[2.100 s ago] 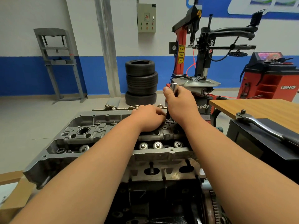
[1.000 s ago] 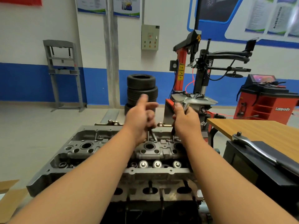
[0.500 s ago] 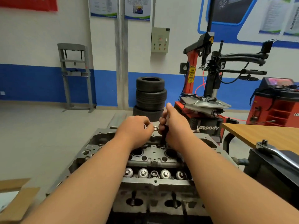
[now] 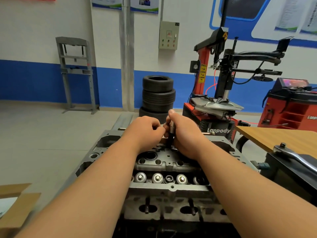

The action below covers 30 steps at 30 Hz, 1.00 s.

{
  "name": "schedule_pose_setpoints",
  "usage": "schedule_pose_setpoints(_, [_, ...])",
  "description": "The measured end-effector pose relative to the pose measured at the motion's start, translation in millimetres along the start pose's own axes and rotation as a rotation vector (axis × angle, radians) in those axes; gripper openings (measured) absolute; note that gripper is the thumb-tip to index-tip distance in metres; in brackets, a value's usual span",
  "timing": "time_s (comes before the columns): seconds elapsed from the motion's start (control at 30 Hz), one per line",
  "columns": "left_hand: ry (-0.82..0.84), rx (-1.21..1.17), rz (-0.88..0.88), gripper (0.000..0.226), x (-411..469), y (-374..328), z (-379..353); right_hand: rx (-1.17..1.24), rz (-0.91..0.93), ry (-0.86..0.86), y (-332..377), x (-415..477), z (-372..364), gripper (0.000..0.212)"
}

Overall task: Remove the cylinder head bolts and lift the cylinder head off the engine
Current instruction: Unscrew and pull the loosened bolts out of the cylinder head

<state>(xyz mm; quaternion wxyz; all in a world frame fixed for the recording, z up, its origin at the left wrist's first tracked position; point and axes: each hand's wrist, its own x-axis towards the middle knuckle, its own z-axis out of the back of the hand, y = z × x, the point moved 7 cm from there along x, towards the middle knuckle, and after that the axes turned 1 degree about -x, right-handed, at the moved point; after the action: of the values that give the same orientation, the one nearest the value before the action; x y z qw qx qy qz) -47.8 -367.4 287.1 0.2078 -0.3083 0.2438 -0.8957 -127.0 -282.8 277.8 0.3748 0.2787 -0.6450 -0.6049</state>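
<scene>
Several valve springs (image 4: 157, 178) in cylinder head (image 4: 171, 188), right hand (image 4: 186, 134) gripping tool (image 4: 171, 136)

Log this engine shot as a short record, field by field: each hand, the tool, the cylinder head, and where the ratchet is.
left hand: fingers curled, close against the tool; whether they hold anything is hidden
right hand: grips the socket tool, thumb up
socket tool: upright, lower end down at the far side of the head
cylinder head: on the engine, not lifted; valve springs exposed
ratchet: lies on the black box at right, no hand on it
</scene>
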Motion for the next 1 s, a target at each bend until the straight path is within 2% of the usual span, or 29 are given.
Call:
schedule_pose_setpoints(0.2, [0.007, -0.017, -0.006, 0.023, -1, 2, 1, -0.433, 0.191, -0.079, 15, -10, 2, 0.034])
schedule_pose_setpoints(0.4, [-0.022, -0.114, -0.045, 0.014, -7, -5, 6, -0.709, 0.297, -0.23, 24, -12, 8, 0.027])
schedule_pose_setpoints(0.53, [0.024, -0.064, -0.137, 0.026, -10, -15, 3, -0.779, 0.345, -0.204, 27, -13, 3, 0.021])
schedule_pose_setpoints(0.67, [0.045, -0.062, -0.162, 0.022, -12, -18, 4, -0.808, 0.381, -0.142, 31, -15, -1, 0.02])
schedule_pose_setpoints(0.8, [0.094, -0.06, -0.092, 0.011, -12, -8, 4, -0.93, 0.449, -0.106, 34, -14, -12, 0.022])
schedule_pose_setpoints(1.0, [0.179, -0.08, -0.03, 0.013, -12, -3, -4, -0.829, 0.346, -0.028, 26, -12, -8, 0.017])
